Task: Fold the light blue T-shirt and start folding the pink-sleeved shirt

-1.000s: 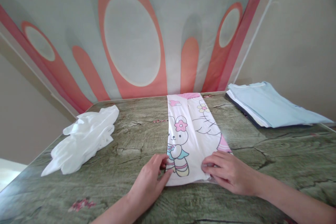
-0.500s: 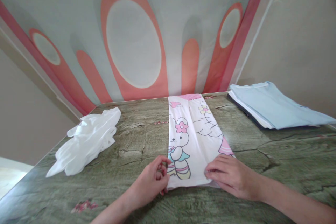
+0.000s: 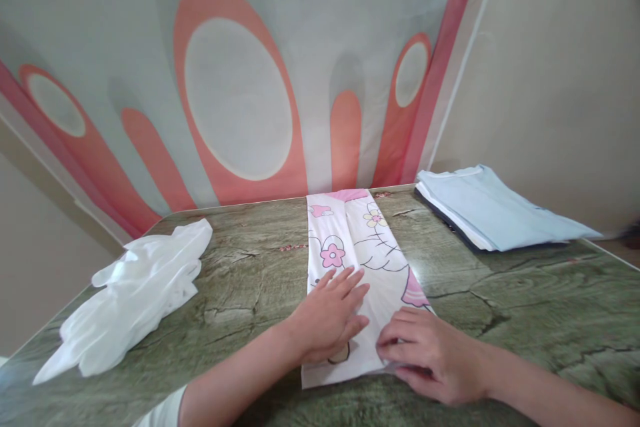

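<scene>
A white T-shirt (image 3: 380, 263) with a pink, cartoon bunny and flower print lies on the table, folded into a long strip. Its pink end points at the wall and its hem faces me. My left hand (image 3: 333, 313) rests palm down on the strip's left half, fingers spread, covering most of the bunny. At the near right corner, my right hand (image 3: 433, 353) has its fingers curled over the hem, with the thumb low at the edge. Part of that corner is hidden under the fingers.
A crumpled white cloth (image 3: 133, 293) lies at the table's left side. On the right is a stack of folded clothes (image 3: 500, 207), light blue on top with white and dark layers below. The wood-patterned table (image 3: 250, 287) meets a painted wall panel (image 3: 320, 27) at the back.
My left hand has left the near left corner and moved up and right onto the cloth, its fingers now spread flat. My right hand stays at the near right corner. The view has shifted slightly.
</scene>
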A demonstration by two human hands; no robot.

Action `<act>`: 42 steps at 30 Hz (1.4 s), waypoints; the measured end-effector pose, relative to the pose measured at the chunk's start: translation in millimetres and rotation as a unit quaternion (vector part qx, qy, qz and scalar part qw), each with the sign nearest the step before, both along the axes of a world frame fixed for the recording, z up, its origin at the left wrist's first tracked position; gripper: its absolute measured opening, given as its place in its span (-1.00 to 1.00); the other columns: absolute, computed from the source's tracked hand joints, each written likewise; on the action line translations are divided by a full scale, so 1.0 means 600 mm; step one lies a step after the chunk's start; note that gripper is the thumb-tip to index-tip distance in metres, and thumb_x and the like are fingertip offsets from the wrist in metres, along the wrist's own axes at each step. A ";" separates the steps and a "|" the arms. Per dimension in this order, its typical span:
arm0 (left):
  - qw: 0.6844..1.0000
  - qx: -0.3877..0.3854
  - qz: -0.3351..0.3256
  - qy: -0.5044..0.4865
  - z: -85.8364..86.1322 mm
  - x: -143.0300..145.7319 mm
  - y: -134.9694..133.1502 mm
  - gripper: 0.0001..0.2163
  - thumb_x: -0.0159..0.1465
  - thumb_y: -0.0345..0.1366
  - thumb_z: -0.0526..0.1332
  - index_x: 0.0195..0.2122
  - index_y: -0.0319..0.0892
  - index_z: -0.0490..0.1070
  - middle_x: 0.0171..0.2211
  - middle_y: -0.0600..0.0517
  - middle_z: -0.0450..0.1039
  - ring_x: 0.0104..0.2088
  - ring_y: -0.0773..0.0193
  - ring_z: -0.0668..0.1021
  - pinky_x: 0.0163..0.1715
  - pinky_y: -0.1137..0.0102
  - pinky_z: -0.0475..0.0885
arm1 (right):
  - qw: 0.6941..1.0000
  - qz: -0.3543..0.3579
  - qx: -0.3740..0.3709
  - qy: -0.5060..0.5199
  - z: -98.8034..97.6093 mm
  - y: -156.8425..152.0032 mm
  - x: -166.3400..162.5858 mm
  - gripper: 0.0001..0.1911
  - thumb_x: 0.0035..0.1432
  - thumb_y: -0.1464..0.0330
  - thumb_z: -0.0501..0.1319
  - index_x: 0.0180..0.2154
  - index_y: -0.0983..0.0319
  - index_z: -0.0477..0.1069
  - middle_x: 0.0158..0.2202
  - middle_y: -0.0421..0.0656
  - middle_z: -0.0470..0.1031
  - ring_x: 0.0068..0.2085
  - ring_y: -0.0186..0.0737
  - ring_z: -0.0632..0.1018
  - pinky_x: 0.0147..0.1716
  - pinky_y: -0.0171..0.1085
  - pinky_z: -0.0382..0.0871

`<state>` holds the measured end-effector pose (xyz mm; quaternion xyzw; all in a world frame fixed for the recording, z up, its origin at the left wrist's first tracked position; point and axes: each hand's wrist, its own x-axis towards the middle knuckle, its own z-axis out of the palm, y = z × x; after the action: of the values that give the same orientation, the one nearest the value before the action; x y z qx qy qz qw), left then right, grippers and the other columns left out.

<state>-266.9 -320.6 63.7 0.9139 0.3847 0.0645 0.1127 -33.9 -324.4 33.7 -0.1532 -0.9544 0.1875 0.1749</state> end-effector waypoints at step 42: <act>0.962 0.238 -0.091 0.099 -0.109 0.033 -0.103 -0.65 0.40 -0.23 -0.13 0.19 -0.04 0.10 0.19 0.02 0.17 0.11 0.05 0.33 0.10 0.09 0.15 | 0.942 -0.278 0.080 -0.170 -0.072 0.088 0.056 -0.35 0.26 0.05 -0.13 0.28 0.19 -0.13 0.30 -0.11 -0.07 0.28 -0.13 0.02 0.21 -0.01 -0.07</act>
<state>-247.0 -382.2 -1.4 0.9472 0.2830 0.0526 -0.1410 -0.2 -271.6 -9.7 -0.4272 -0.9014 0.0253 0.0668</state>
